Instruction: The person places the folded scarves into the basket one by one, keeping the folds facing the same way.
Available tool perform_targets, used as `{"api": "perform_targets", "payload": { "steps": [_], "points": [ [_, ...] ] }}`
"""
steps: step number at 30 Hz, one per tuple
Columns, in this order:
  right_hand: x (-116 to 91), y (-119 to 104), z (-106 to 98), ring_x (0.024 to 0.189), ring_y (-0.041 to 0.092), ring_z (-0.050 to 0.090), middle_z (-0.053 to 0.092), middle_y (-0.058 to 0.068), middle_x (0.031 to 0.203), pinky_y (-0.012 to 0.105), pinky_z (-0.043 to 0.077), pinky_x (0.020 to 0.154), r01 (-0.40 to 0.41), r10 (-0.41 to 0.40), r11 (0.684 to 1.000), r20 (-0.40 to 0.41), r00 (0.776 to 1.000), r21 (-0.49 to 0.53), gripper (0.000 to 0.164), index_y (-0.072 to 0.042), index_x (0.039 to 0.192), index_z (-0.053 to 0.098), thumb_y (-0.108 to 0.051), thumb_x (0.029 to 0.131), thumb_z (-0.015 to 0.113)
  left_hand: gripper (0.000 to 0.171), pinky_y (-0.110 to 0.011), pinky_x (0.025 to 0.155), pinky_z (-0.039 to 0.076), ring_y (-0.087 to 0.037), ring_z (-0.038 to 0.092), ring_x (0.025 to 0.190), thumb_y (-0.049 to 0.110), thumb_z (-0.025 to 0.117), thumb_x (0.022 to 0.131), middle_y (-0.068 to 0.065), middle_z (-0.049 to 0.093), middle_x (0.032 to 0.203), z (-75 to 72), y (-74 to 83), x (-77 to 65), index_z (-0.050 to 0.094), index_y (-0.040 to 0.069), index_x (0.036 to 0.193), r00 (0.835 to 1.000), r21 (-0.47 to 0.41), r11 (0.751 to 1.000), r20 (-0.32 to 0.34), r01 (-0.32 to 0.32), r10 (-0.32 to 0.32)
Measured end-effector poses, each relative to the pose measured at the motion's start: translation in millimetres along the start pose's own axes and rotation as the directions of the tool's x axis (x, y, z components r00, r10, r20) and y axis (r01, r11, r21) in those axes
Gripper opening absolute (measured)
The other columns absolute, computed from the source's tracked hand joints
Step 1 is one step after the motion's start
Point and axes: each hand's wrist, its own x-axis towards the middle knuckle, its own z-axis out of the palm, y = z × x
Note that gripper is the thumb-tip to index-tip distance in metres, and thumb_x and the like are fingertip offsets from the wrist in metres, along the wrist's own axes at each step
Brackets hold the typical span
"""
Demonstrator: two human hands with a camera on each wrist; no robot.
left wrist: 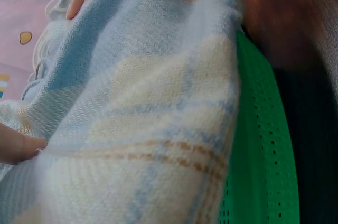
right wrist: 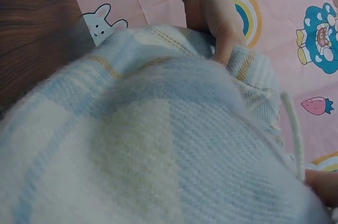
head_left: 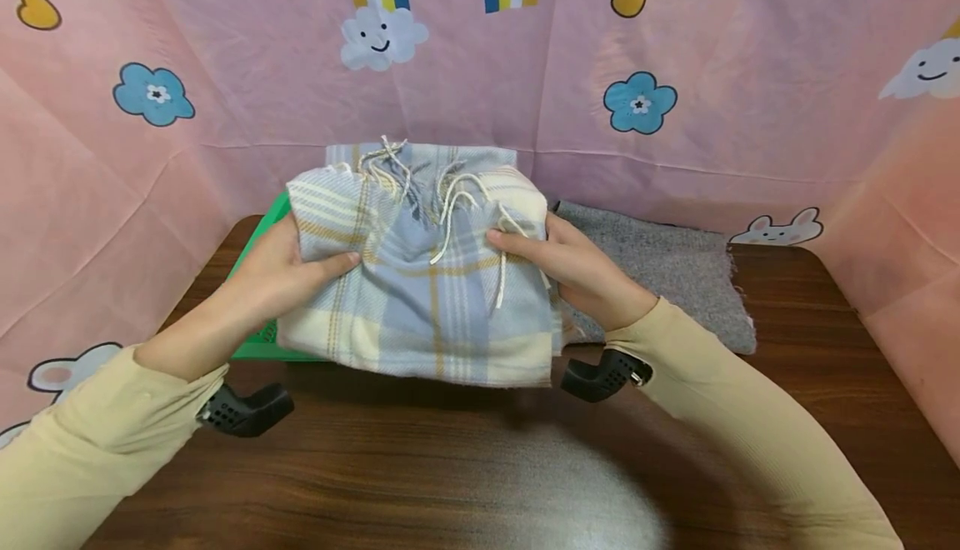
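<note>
A folded plaid scarf (head_left: 420, 300) in pale blue, cream and mustard hangs between both hands above the table, its cream fringe (head_left: 450, 208) lying over the upper part. My left hand (head_left: 281, 271) grips the scarf's left side, thumb on the front and the other fingers hidden behind. On the right side, my right hand (head_left: 581, 267) pinches it the same way, thumb near the fringe strands. Both wrist views are mostly filled by the scarf's woven face (left wrist: 158, 92). Behind and beneath it, a green perforated basket (head_left: 281, 352) shows only at its left and front edges.
A grey frayed-edge cloth (head_left: 660, 275) lies flat on the dark wooden table (head_left: 420, 467), right of the scarf and partly behind my right hand. A pink patterned fabric backdrop (head_left: 480, 100) surrounds the table at the back and sides.
</note>
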Motion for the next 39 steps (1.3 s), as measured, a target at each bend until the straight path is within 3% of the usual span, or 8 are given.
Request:
{"api": "perform_targets", "payload": {
  "steps": [10, 23, 29, 37, 39],
  "points": [
    [8.6, -4.3, 6.8, 0.108, 0.024, 0.061, 0.057, 0.008, 0.125, 0.042, 0.050, 0.092, 0.033, -0.033, 0.999, -0.010, 0.999, -0.002, 0.052, -0.022, 0.136, 0.040, -0.029, 0.092, 0.065, 0.060, -0.052, 0.089, 0.043, -0.042, 0.052, 0.111, 0.030, 0.064, 0.091, -0.029, 0.053, 0.123, -10.5, -2.3, 0.5, 0.039, -0.004, 0.133, 0.997, 0.067, 0.997, -0.064, 0.039, -0.035],
    [27.7, -10.4, 18.4, 0.107, 0.023, 0.061, 0.059, 0.007, 0.122, 0.042, 0.050, 0.092, 0.080, -0.080, 0.997, -0.056, 0.995, 0.008, 0.050, -0.021, 0.133, 0.042, -0.026, 0.090, 0.067, 0.056, -0.047, 0.090, 0.040, -0.038, 0.051, 0.109, 0.024, 0.062, 0.092, -0.028, 0.052, 0.124, -18.4, -10.8, 4.5, 0.039, -0.005, 0.134, 0.992, -0.024, 1.000, -0.126, 0.010, -0.013],
    [37.9, -8.2, 28.1, 0.102, 0.023, 0.062, 0.058, 0.008, 0.120, 0.041, 0.052, 0.087, 0.163, -0.155, 0.984, -0.114, 0.981, 0.066, 0.051, -0.018, 0.133, 0.042, -0.019, 0.089, 0.068, 0.055, -0.036, 0.084, 0.039, -0.037, 0.052, 0.107, 0.026, 0.062, 0.093, -0.027, 0.053, 0.124, -23.6, -14.4, 5.9, 0.041, -0.006, 0.133, 0.985, -0.012, 1.000, -0.174, 0.007, -0.009],
    [45.8, -5.3, 33.9, 0.104, 0.021, 0.060, 0.056, 0.007, 0.122, 0.039, 0.050, 0.091, 0.236, -0.227, 0.969, -0.108, 0.968, 0.075, 0.049, -0.018, 0.133, 0.042, -0.017, 0.091, 0.066, 0.058, -0.049, 0.089, 0.038, -0.042, 0.049, 0.108, 0.026, 0.060, 0.094, -0.033, 0.049, 0.124, -29.5, -15.5, 5.4, 0.038, -0.011, 0.133, 0.978, 0.018, 1.000, -0.207, 0.015, -0.011],
    [47.3, -3.8, 34.1, 0.106, 0.021, 0.059, 0.056, 0.007, 0.123, 0.040, 0.049, 0.092, 0.239, -0.231, 0.969, -0.115, 0.966, 0.066, 0.050, -0.017, 0.134, 0.042, -0.017, 0.091, 0.066, 0.058, -0.047, 0.088, 0.039, -0.041, 0.050, 0.108, 0.025, 0.060, 0.093, -0.032, 0.050, 0.124, -29.0, -15.8, 5.0, 0.039, -0.010, 0.133, 0.978, 0.018, 1.000, -0.208, 0.020, -0.016]
  ]
}}
